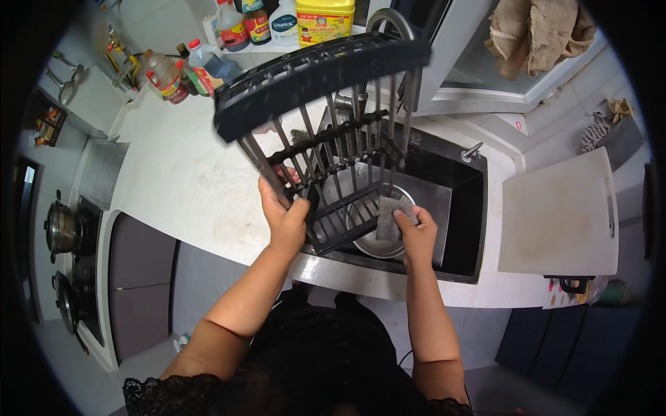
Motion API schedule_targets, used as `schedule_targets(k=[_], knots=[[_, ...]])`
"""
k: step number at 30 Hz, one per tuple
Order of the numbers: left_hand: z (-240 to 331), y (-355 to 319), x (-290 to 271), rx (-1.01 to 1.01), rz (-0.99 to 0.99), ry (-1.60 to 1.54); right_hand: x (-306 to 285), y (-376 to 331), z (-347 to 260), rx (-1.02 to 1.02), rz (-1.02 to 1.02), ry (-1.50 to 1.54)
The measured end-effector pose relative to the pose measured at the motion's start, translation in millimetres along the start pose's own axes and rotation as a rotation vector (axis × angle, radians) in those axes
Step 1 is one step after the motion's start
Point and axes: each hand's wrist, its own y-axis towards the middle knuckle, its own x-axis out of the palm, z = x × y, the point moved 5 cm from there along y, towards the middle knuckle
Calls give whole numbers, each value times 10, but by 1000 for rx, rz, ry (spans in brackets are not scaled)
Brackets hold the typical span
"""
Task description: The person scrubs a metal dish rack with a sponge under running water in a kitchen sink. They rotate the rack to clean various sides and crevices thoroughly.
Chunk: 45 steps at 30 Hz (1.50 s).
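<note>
left hand [283, 220] grips black rack [326, 132]; right hand [415, 236] presses grey cloth [390, 216]

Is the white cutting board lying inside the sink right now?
No, the white cutting board lies on the counter to the right of the black sink, outside its basin.

A black slatted dish rack [326, 132] fills the upper middle of the frame, tipped so its thick solid rim points toward the top while its narrower barred end hangs low over the black sink, near the centre. Its thin bars run lengthwise, crossed by a few darker rails. A small grey scouring cloth [390, 216], flat and roughly rectangular, is pressed against the rack's lower end, just right of centre.
</note>
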Motion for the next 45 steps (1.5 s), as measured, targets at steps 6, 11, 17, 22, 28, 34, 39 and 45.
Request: schedule_targets(k=[6, 11, 17, 22, 28, 34, 39, 45], knots=[[-189, 33, -71, -286, 148, 81, 331, -16, 59, -350, -30, -345], [-365, -62, -59, -257, 159, 246, 998, -12, 225, -632, -281, -904], [-438, -233, -66, -216, 101, 434, 1238, 33, 779, -324, -641, -1155], [-485, -304, -156, -262, 75, 403, 1204, 82, 853, -141, -783, -1208], [-395, -392, -175, -289, -68, 520, 1247, 179, 859, -75, -747, -1392], [-594, -602, -297, -135, -191, 673, 1104, -49, 661, -68, -939, -1531], [-571, -705, -239, -151, -156, 641, 1104, -116, 817, -21, -613, -1358], [-659, -661, -367, -66, -99, 690, 1077, -404, 512, -82, -774, -1476]])
